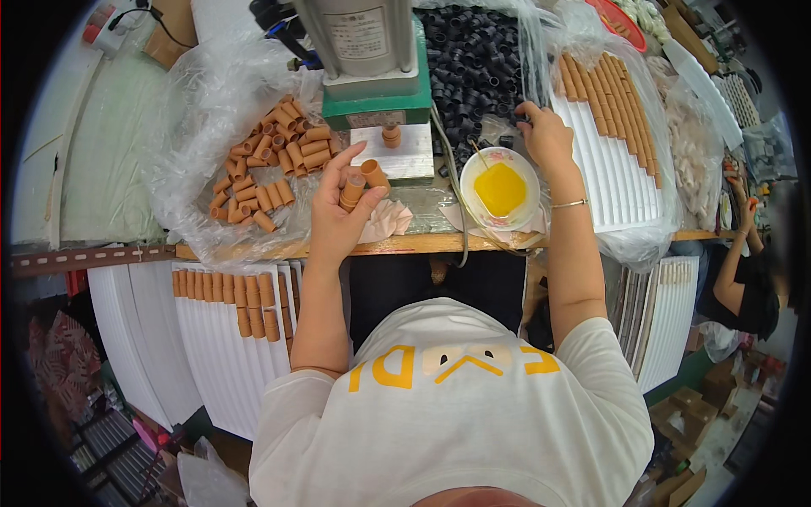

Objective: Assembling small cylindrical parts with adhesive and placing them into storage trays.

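Left hand (pixel 334 215), half curled, pinches two tan tubes (pixel 351 194) on the near side of the green press (pixel 376 108). Right hand (pixel 551 140), fingers bent, is at the black fittings' (pixel 473 68) right side; its grip cannot be told.

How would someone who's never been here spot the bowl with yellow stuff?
Start at the big green machine, top middle. To its right is a heap of small black parts; just below that, near the person's right hand, sits a round white bowl. Unlike everything around it, it holds something bright yellow, with a thin stick.
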Demonstrator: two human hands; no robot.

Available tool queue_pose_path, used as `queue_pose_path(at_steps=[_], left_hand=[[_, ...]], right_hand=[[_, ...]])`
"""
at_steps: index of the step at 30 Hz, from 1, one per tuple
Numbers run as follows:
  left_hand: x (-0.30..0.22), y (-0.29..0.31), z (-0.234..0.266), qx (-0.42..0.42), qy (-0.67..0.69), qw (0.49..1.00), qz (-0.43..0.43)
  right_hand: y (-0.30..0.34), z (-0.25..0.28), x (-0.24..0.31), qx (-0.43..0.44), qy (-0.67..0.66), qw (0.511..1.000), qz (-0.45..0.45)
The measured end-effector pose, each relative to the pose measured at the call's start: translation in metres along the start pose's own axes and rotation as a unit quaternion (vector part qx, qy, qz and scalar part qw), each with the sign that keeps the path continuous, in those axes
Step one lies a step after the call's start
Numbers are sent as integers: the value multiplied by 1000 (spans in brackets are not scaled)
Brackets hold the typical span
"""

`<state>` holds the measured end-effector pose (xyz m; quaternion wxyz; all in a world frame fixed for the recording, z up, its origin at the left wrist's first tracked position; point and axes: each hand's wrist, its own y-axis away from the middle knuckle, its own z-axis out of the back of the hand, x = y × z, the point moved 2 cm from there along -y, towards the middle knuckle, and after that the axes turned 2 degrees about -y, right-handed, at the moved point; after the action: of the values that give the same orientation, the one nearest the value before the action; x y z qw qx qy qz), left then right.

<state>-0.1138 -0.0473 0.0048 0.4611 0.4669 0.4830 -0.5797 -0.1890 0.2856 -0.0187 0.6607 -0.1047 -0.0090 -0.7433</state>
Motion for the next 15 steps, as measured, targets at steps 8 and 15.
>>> queue_pose_path(at_steps=[8,15], left_hand=[[19,15,-25,85,200,972,87],[27,24,-54,66,389,893,216]], right_hand=[[32,10,-30,-68,-1,997,-47],[42,8,-48,13,-17,997,-78]])
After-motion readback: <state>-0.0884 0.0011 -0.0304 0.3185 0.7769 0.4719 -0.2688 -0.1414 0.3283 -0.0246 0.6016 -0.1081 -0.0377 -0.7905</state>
